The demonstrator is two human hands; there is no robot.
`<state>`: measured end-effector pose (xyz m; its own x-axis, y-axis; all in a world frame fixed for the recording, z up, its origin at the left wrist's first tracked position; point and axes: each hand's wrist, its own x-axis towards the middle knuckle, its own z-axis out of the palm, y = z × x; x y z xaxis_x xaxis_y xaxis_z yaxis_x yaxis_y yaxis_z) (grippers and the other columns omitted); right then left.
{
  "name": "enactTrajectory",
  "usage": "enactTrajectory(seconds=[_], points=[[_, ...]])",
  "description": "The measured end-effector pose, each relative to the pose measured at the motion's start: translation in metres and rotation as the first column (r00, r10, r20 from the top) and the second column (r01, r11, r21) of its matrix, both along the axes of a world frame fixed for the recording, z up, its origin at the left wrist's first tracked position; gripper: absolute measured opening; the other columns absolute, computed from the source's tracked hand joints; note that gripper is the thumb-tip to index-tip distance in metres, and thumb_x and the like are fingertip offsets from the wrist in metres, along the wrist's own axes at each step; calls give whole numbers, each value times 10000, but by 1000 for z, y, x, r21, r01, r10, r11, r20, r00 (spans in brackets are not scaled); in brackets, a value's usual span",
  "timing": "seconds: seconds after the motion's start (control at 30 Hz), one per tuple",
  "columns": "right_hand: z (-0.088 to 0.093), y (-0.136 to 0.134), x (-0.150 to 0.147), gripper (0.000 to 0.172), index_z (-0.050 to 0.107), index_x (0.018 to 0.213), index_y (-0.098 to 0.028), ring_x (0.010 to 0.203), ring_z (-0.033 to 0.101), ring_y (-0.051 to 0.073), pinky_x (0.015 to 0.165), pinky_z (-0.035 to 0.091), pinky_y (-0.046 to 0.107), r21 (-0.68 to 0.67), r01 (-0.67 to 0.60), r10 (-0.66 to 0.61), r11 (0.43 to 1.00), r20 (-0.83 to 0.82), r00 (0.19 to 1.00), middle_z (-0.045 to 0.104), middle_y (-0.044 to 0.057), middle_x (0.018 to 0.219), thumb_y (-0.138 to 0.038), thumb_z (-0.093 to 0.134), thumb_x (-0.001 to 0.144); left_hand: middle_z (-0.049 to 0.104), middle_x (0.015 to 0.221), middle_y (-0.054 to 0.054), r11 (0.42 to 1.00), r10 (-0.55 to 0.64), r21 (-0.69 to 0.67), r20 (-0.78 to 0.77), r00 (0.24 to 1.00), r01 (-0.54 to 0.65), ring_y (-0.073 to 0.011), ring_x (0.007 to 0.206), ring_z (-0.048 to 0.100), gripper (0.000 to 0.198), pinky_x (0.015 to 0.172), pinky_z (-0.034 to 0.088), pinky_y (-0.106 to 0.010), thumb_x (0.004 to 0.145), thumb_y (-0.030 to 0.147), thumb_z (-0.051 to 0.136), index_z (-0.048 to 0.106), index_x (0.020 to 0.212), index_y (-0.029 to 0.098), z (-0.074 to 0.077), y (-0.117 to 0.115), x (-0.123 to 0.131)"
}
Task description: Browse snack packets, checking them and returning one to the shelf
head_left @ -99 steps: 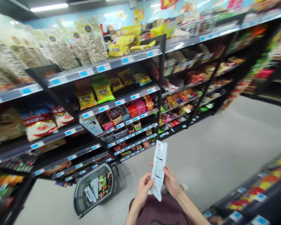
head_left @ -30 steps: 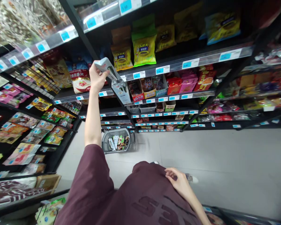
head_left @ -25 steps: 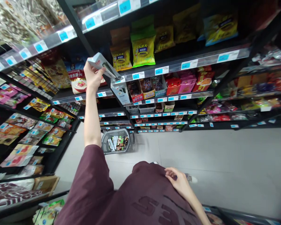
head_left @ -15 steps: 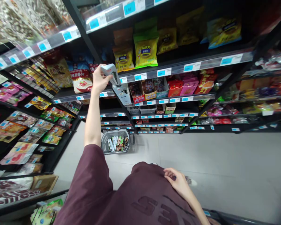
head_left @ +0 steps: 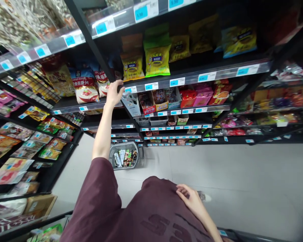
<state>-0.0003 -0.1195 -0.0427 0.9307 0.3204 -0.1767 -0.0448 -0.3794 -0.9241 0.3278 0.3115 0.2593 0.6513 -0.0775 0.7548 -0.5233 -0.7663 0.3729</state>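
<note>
My left hand (head_left: 114, 93) is raised at the shelf upright, just left of the pale blue-grey display box (head_left: 132, 105). A gap shows between its thumb and bent fingers, and I see no packet in it. Some fingertips are hidden against the dark shelf edge. In front of the dark maroon shirt (head_left: 151, 208), my right hand (head_left: 190, 197) hangs with loosely bent fingers, thumb apart, holding nothing that I can see. On the floor beneath my left arm is a grey shopping basket (head_left: 112, 157) with several small snack packets (head_left: 125, 157) inside.
Yellow snack bags (head_left: 157, 58) stand on the shelf above the display box. Red oatmeal bags (head_left: 85, 87) are left of my hand. Small open boxes (head_left: 159, 101) line the lower shelf. More packets hang on the left rack (head_left: 50, 153). Grey floor (head_left: 237, 174) lies between the shelves.
The pale packet that my left hand held up is no longer visible. That hand has lowered slightly and moved right, towards the display box. My right hand has barely moved.
</note>
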Motion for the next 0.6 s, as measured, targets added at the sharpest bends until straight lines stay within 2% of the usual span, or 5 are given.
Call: enactTrajectory(seconds=[0.17, 0.27, 0.4, 0.47, 0.6], points=[[-1, 5, 0, 242, 673, 956, -197, 746, 646, 202, 681, 522, 305, 16, 28, -28, 999, -9, 1000, 692, 65, 846, -365, 591, 802, 587, 1174, -125, 999, 26, 39, 59, 998, -28, -286, 1177, 483, 252, 1054, 335, -489, 837, 310, 594, 604, 1061, 196, 1, -8, -18], [-3, 2, -4, 233, 674, 920, -185, 730, 653, 205, 669, 533, 303, 48, 78, -76, 996, -49, 996, 693, 76, 850, -318, 607, 741, 580, 1187, -110, 997, 75, -15, 93, 993, -73, -265, 1188, 482, 269, 1069, 322, -464, 878, 276, 521, 581, 1130, 201, -30, -8, -36], [-11, -8, -14, 278, 681, 864, -172, 590, 615, 187, 585, 512, 284, 8, 146, -142, 989, -187, 972, 671, 59, 700, -331, 674, 636, 568, 1201, -125, 930, 214, -242, -249, 945, -275, -230, 1161, 512, 287, 1050, 367, -418, 900, 249, 434, 537, 1160, 184, -146, -22, -84], [-15, -16, -15, 315, 685, 842, -175, 531, 573, 175, 524, 478, 269, -27, 130, -133, 991, -252, 959, 639, 37, 621, -363, 715, 591, 559, 1245, -112, 864, 166, -240, -696, 699, -443, -199, 1195, 507, 321, 1075, 351, -385, 891, 224, 369, 521, 1174, 201, -216, -50, -135], [-17, -30, 1, 387, 693, 793, -202, 443, 493, 142, 467, 442, 260, -166, 66, -114, 984, -298, 948, 587, 1, 560, -472, 776, 527, 691, 989, -90, 803, 45, -188, -927, 373, -565, -297, 1046, 627, 207, 962, 462, -437, 650, 157, 537, 655, 802, 232, -310, -140, -278]])
